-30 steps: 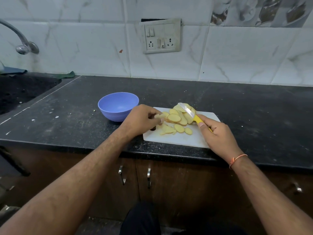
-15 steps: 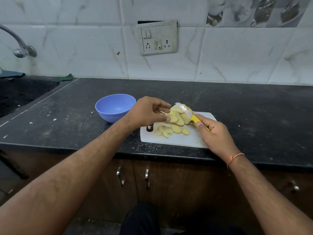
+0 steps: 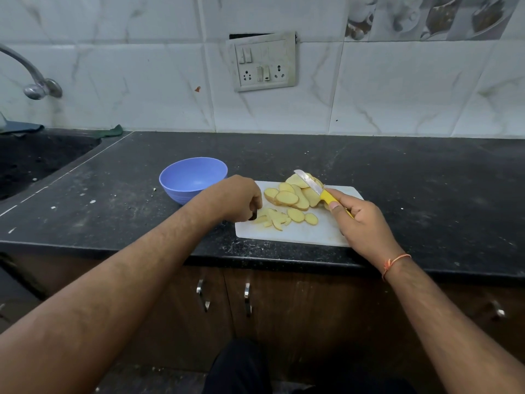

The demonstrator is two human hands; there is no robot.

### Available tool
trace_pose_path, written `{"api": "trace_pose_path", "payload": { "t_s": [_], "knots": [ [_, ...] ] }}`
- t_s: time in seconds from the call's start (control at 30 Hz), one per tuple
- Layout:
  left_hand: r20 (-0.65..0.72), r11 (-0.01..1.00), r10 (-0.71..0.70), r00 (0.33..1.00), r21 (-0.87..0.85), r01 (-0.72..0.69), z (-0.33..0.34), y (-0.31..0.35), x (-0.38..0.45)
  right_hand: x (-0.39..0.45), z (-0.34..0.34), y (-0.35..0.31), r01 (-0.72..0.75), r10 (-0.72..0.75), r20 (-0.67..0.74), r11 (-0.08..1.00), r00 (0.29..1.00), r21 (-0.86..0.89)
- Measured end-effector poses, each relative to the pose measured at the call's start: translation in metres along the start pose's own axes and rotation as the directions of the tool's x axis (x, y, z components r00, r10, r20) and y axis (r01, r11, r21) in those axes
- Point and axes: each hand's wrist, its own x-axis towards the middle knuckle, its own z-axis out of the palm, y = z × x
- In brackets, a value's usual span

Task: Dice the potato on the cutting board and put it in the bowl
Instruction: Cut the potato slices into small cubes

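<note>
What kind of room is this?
Most likely a home kitchen: a dark counter with a sink and tap, tiled wall, and potato slices on a cutting board.

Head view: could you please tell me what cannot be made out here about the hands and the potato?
- Left hand fingertips: curled under the hand at the cutting board edge; whether they hold a potato strip cannot be told.
- Knife handle: mostly wrapped by the right hand.
- Rear potato slices: partly covered by the blade.
- Bowl: near wall hidden by the left hand.
</note>
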Motion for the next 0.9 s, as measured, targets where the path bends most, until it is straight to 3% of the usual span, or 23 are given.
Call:
{"api": "trace_pose_path", "payload": {
  "t_s": [0.17, 0.33, 0.43, 0.57, 0.63, 0.9],
  "knots": [
    [-0.104, 0.997, -0.013, 0.994, -0.083, 0.004, 0.003, -0.001, 0.003, -0.001, 0.000, 0.000, -0.001, 0.001, -0.003, 1.000, 1.000, -0.001],
    [-0.221, 0.908, -0.053, 0.974, -0.417, -0.045, 0.003, 0.004, 0.004, 0.000, -0.001, 0.000, 0.000, 0.000, -0.004, 1.000, 1.000, 0.006],
    [-0.221, 0.928, -0.049, 0.974, -0.371, -0.037, 0.001, 0.003, 0.001, 0.000, 0.000, 0.001, 0.003, -0.003, -0.002, 1.000, 1.000, 0.010],
    [-0.039, 0.986, 0.020, 0.999, -0.163, -0.026, 0.000, 0.003, -0.007, 0.000, -0.001, 0.000, 0.006, -0.006, -0.003, 1.000, 1.000, 0.009],
    [-0.054, 0.990, 0.021, 0.998, -0.135, -0.028, 0.005, 0.003, -0.008, 0.000, -0.001, 0.001, -0.002, 0.002, -0.003, 1.000, 1.000, 0.009],
    [-0.251, 0.898, -0.059, 0.966, -0.437, -0.058, 0.007, 0.004, -0.008, -0.002, -0.002, -0.003, -0.008, 0.008, -0.001, 1.000, 1.000, 0.011]
  ]
}}
